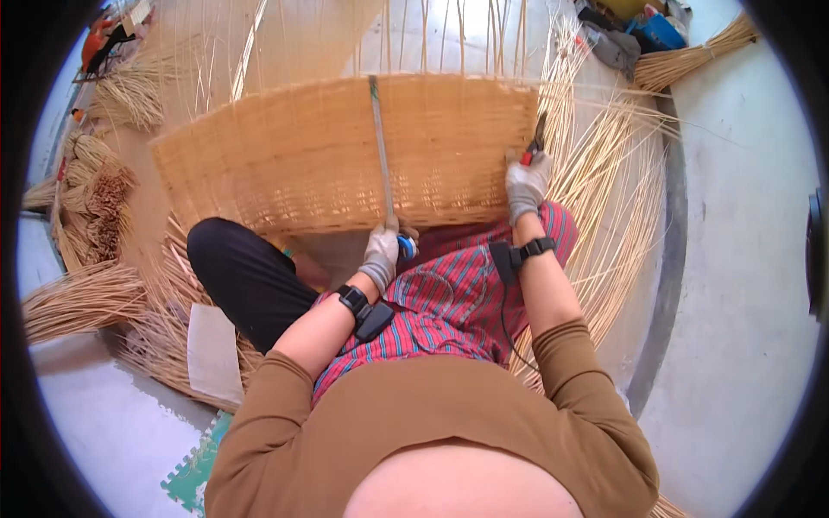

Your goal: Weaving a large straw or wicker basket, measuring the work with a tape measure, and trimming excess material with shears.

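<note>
A curved woven wicker panel (294, 155) lies across my knees, with loose stakes standing out past its far edge. My left hand (380, 256), in a whitish glove, is closed around a blue tape measure (407, 248) at the panel's near edge. From it the metal tape blade (381, 147) runs straight across the weave to the far edge. My gloved right hand (527, 186) is at the panel's right end, closed on pruning shears (539, 136) with red on the handle and dark jaws pointing away from me. Whether its fingers also grip the panel cannot be made out.
Long loose canes (596, 181) spread over the floor on the right. Bundles of cane (91, 203) lie at the left, beside a pale flat sheet (213, 354). Another tied bundle (699, 53) and a blue item (661, 33) are at the far right. A green foam mat (197, 470) lies near left.
</note>
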`<action>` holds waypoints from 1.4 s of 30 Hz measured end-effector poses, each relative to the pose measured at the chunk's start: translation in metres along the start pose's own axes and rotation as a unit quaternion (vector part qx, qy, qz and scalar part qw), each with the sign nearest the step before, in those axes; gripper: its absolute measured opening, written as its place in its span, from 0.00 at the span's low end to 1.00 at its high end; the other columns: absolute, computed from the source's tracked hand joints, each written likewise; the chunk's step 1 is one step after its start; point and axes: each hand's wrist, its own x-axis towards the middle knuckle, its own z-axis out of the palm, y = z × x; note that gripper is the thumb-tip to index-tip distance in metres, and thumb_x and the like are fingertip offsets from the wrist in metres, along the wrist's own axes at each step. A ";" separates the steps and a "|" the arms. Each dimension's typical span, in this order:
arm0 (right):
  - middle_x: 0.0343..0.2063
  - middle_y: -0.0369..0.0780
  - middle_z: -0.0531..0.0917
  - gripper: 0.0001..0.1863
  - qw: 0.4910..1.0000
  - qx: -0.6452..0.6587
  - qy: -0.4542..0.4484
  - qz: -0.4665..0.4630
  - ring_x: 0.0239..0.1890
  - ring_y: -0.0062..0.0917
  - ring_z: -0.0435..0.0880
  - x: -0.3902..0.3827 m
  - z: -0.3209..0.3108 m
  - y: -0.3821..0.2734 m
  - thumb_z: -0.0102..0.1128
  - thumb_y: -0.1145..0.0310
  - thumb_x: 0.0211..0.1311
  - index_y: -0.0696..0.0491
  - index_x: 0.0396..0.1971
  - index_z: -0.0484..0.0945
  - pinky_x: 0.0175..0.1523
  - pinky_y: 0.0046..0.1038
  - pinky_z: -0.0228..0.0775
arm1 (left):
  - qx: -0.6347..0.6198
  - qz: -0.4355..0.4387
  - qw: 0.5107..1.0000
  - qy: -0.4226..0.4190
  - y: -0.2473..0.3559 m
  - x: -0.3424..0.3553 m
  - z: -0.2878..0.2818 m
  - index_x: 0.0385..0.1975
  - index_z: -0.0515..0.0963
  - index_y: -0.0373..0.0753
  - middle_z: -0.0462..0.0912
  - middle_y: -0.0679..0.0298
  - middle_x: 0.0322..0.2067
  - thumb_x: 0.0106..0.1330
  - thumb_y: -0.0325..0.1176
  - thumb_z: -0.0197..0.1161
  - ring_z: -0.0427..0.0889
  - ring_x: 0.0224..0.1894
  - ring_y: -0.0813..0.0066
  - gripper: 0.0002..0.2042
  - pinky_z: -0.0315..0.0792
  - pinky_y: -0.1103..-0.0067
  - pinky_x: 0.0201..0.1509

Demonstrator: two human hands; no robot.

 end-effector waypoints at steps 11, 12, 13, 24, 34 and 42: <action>0.41 0.50 0.81 0.34 0.996 -0.081 0.021 -0.009 0.46 0.46 0.82 0.011 0.031 -0.002 0.81 0.55 0.45 0.57 0.47 0.73 0.53 0.39 0.72 | 0.038 -0.047 0.998 -0.023 0.026 -0.008 -0.023 0.56 0.69 0.42 0.85 0.52 0.36 0.79 0.48 0.49 0.85 0.26 0.68 0.17 0.83 0.71 0.25; 0.41 0.50 0.82 0.34 0.996 -0.085 0.014 0.001 0.46 0.46 0.82 0.014 0.031 -0.001 0.81 0.55 0.45 0.57 0.48 0.73 0.53 0.39 0.72 | 0.038 -0.050 0.998 -0.025 0.030 -0.009 -0.022 0.56 0.69 0.42 0.85 0.52 0.36 0.79 0.48 0.49 0.85 0.26 0.68 0.17 0.83 0.71 0.25; 0.41 0.49 0.83 0.34 0.996 -0.090 0.007 0.010 0.46 0.45 0.83 0.014 0.030 0.001 0.81 0.55 0.46 0.57 0.48 0.73 0.53 0.39 0.73 | 0.046 -0.051 0.997 -0.033 0.034 -0.008 -0.021 0.56 0.68 0.43 0.85 0.52 0.37 0.79 0.48 0.49 0.85 0.27 0.68 0.17 0.83 0.71 0.25; 0.40 0.49 0.84 0.36 0.993 -0.108 -0.037 0.009 0.45 0.43 0.85 0.024 0.034 -0.009 0.80 0.52 0.46 0.58 0.48 0.72 0.53 0.37 0.73 | 0.018 -0.060 0.994 -0.084 0.040 0.004 -0.028 0.57 0.65 0.41 0.85 0.51 0.39 0.79 0.43 0.49 0.84 0.28 0.69 0.16 0.83 0.72 0.27; 0.39 0.48 0.85 0.32 0.993 -0.114 -0.007 -0.012 0.44 0.44 0.85 0.006 0.021 -0.013 0.78 0.52 0.49 0.55 0.47 0.72 0.52 0.39 0.73 | 0.042 0.066 0.997 -0.001 0.040 -0.001 -0.044 0.39 0.77 0.37 0.85 0.57 0.26 0.80 0.46 0.48 0.81 0.22 0.72 0.18 0.76 0.76 0.22; 0.34 0.45 0.84 0.31 0.981 -0.126 0.090 -0.119 0.39 0.42 0.84 0.027 0.031 0.018 0.80 0.54 0.49 0.55 0.44 0.72 0.48 0.38 0.73 | 0.058 0.004 0.998 -0.033 0.059 -0.008 -0.078 0.46 0.73 0.40 0.79 0.61 0.21 0.79 0.47 0.48 0.77 0.16 0.73 0.16 0.71 0.75 0.16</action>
